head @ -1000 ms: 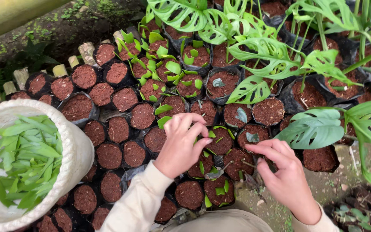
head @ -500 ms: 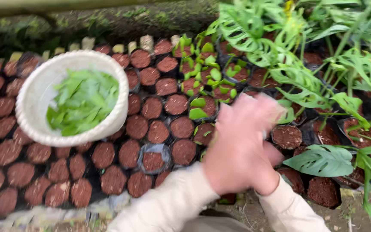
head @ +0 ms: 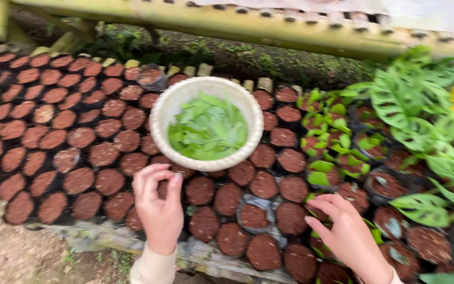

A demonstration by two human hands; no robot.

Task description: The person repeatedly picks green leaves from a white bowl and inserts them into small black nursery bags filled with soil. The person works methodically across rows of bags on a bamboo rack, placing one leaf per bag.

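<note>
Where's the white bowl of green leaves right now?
The white bowl sits centre frame on the soil-filled pots, just beyond the left hand and left of the leafy seedlings.

Your right hand [head: 350,236] is smeared by motion and its wrist runs off the bottom edge. The holed leaves [head: 421,105] at right blur and are cut by the frame. Your left hand [head: 158,208] hides the soil pots [head: 106,181] beneath it.

I'm seeing the bowl [head: 206,124] of leaves [head: 208,128] sitting on the pots [head: 82,138], my 2 hands lying before it. Planted pots [head: 337,152] are standing right, the pole [head: 248,26] lying behind.
</note>
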